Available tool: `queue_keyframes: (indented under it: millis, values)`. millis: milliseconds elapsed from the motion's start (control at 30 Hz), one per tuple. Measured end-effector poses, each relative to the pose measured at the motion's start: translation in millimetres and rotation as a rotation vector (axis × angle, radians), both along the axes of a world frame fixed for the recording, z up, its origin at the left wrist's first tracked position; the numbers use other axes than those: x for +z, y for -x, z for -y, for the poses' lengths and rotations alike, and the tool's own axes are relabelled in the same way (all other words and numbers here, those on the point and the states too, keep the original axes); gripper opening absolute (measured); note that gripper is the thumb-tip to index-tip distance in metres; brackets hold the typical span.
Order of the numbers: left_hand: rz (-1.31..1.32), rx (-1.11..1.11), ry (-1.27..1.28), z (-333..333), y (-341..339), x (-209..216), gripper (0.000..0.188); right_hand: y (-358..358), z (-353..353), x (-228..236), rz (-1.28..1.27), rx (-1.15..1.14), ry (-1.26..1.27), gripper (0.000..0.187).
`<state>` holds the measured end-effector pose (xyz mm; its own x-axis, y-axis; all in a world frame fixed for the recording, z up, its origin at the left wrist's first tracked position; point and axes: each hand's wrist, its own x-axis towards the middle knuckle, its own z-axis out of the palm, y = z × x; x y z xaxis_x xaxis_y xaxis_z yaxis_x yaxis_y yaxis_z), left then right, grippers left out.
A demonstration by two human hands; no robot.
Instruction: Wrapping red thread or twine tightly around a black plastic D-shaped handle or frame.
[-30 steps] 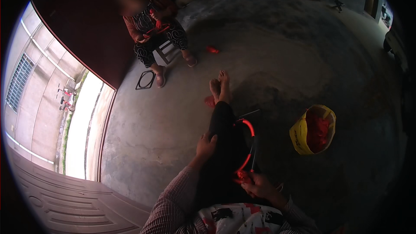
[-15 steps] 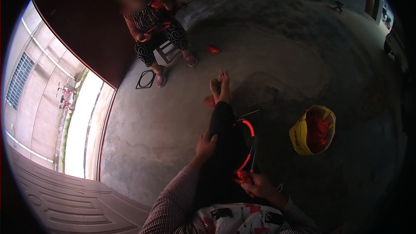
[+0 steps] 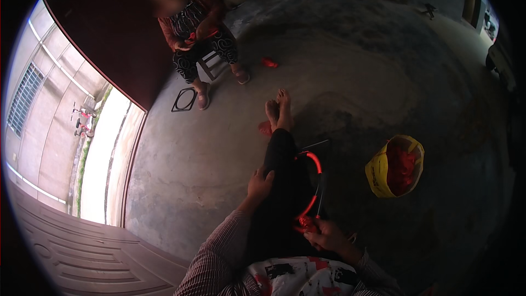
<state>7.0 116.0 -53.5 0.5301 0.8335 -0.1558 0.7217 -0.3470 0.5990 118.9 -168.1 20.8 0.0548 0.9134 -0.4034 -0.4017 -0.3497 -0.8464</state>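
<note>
My left hand (image 3: 258,186) rests on my dark-trousered leg (image 3: 280,153), fingers laid over it and holding nothing. Closed around a red bundle (image 3: 308,223), perhaps wound cord or yarn, is my right hand (image 3: 329,237), low and to the right beside my lap. From that bundle a thin dark curved hoop (image 3: 318,165) rises along my leg, with bright red wrapping on parts of it. A thin straight bar (image 3: 316,143) lies near the hoop's top. How the bundle joins the hoop is too dark to make out.
A yellow bag (image 3: 378,172) with red material (image 3: 401,170) inside stands on the floor to the right. Another person (image 3: 192,27) sits on a stool ahead, handling something red. A red piece (image 3: 269,62) and a black square frame (image 3: 184,100) lie on the floor. A doorway opens left.
The other person's raised hand has come down to their lap, near the red material. My own hands and the hoop have hardly moved.
</note>
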Motion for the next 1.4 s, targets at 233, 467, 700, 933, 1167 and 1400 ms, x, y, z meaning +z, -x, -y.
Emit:
queue_keyframes:
  millis: [233, 467, 700, 933, 1167, 1400]
  values:
    - [0.16, -0.498, -0.619, 42.6, -23.8, 73.5, 0.07, 0.7, 3.5, -3.2, 0.065, 0.013, -0.012, 0.024]
    - [0.876, -0.928, -0.829, 124.7, -61.5, 202.9, 0.053, -1.9, 3.9, -30.4, 1.062, 0.126, -0.54, 0.033]
    - [0.343, -0.811, -0.601, 101.2, -66.0, 166.4, 0.054, -2.4, 1.6, 3.3, 0.141, 0.1, 0.024, 0.03]
    - [-0.15, -0.264, -0.345, 35.7, -3.9, 33.0, 0.064, 2.1, -1.0, 6.2, 0.06, 0.026, 0.021, 0.02]
    - [-0.14, -0.291, -0.272, 29.2, -4.8, 18.3, 0.063, 1.1, -2.6, 11.4, 0.043, 0.026, 0.006, 0.02]
    - [-0.143, -0.281, -0.269, 35.4, -3.5, 21.8, 0.061, 4.1, 0.9, 4.5, 0.045, 0.023, 0.032, 0.029]
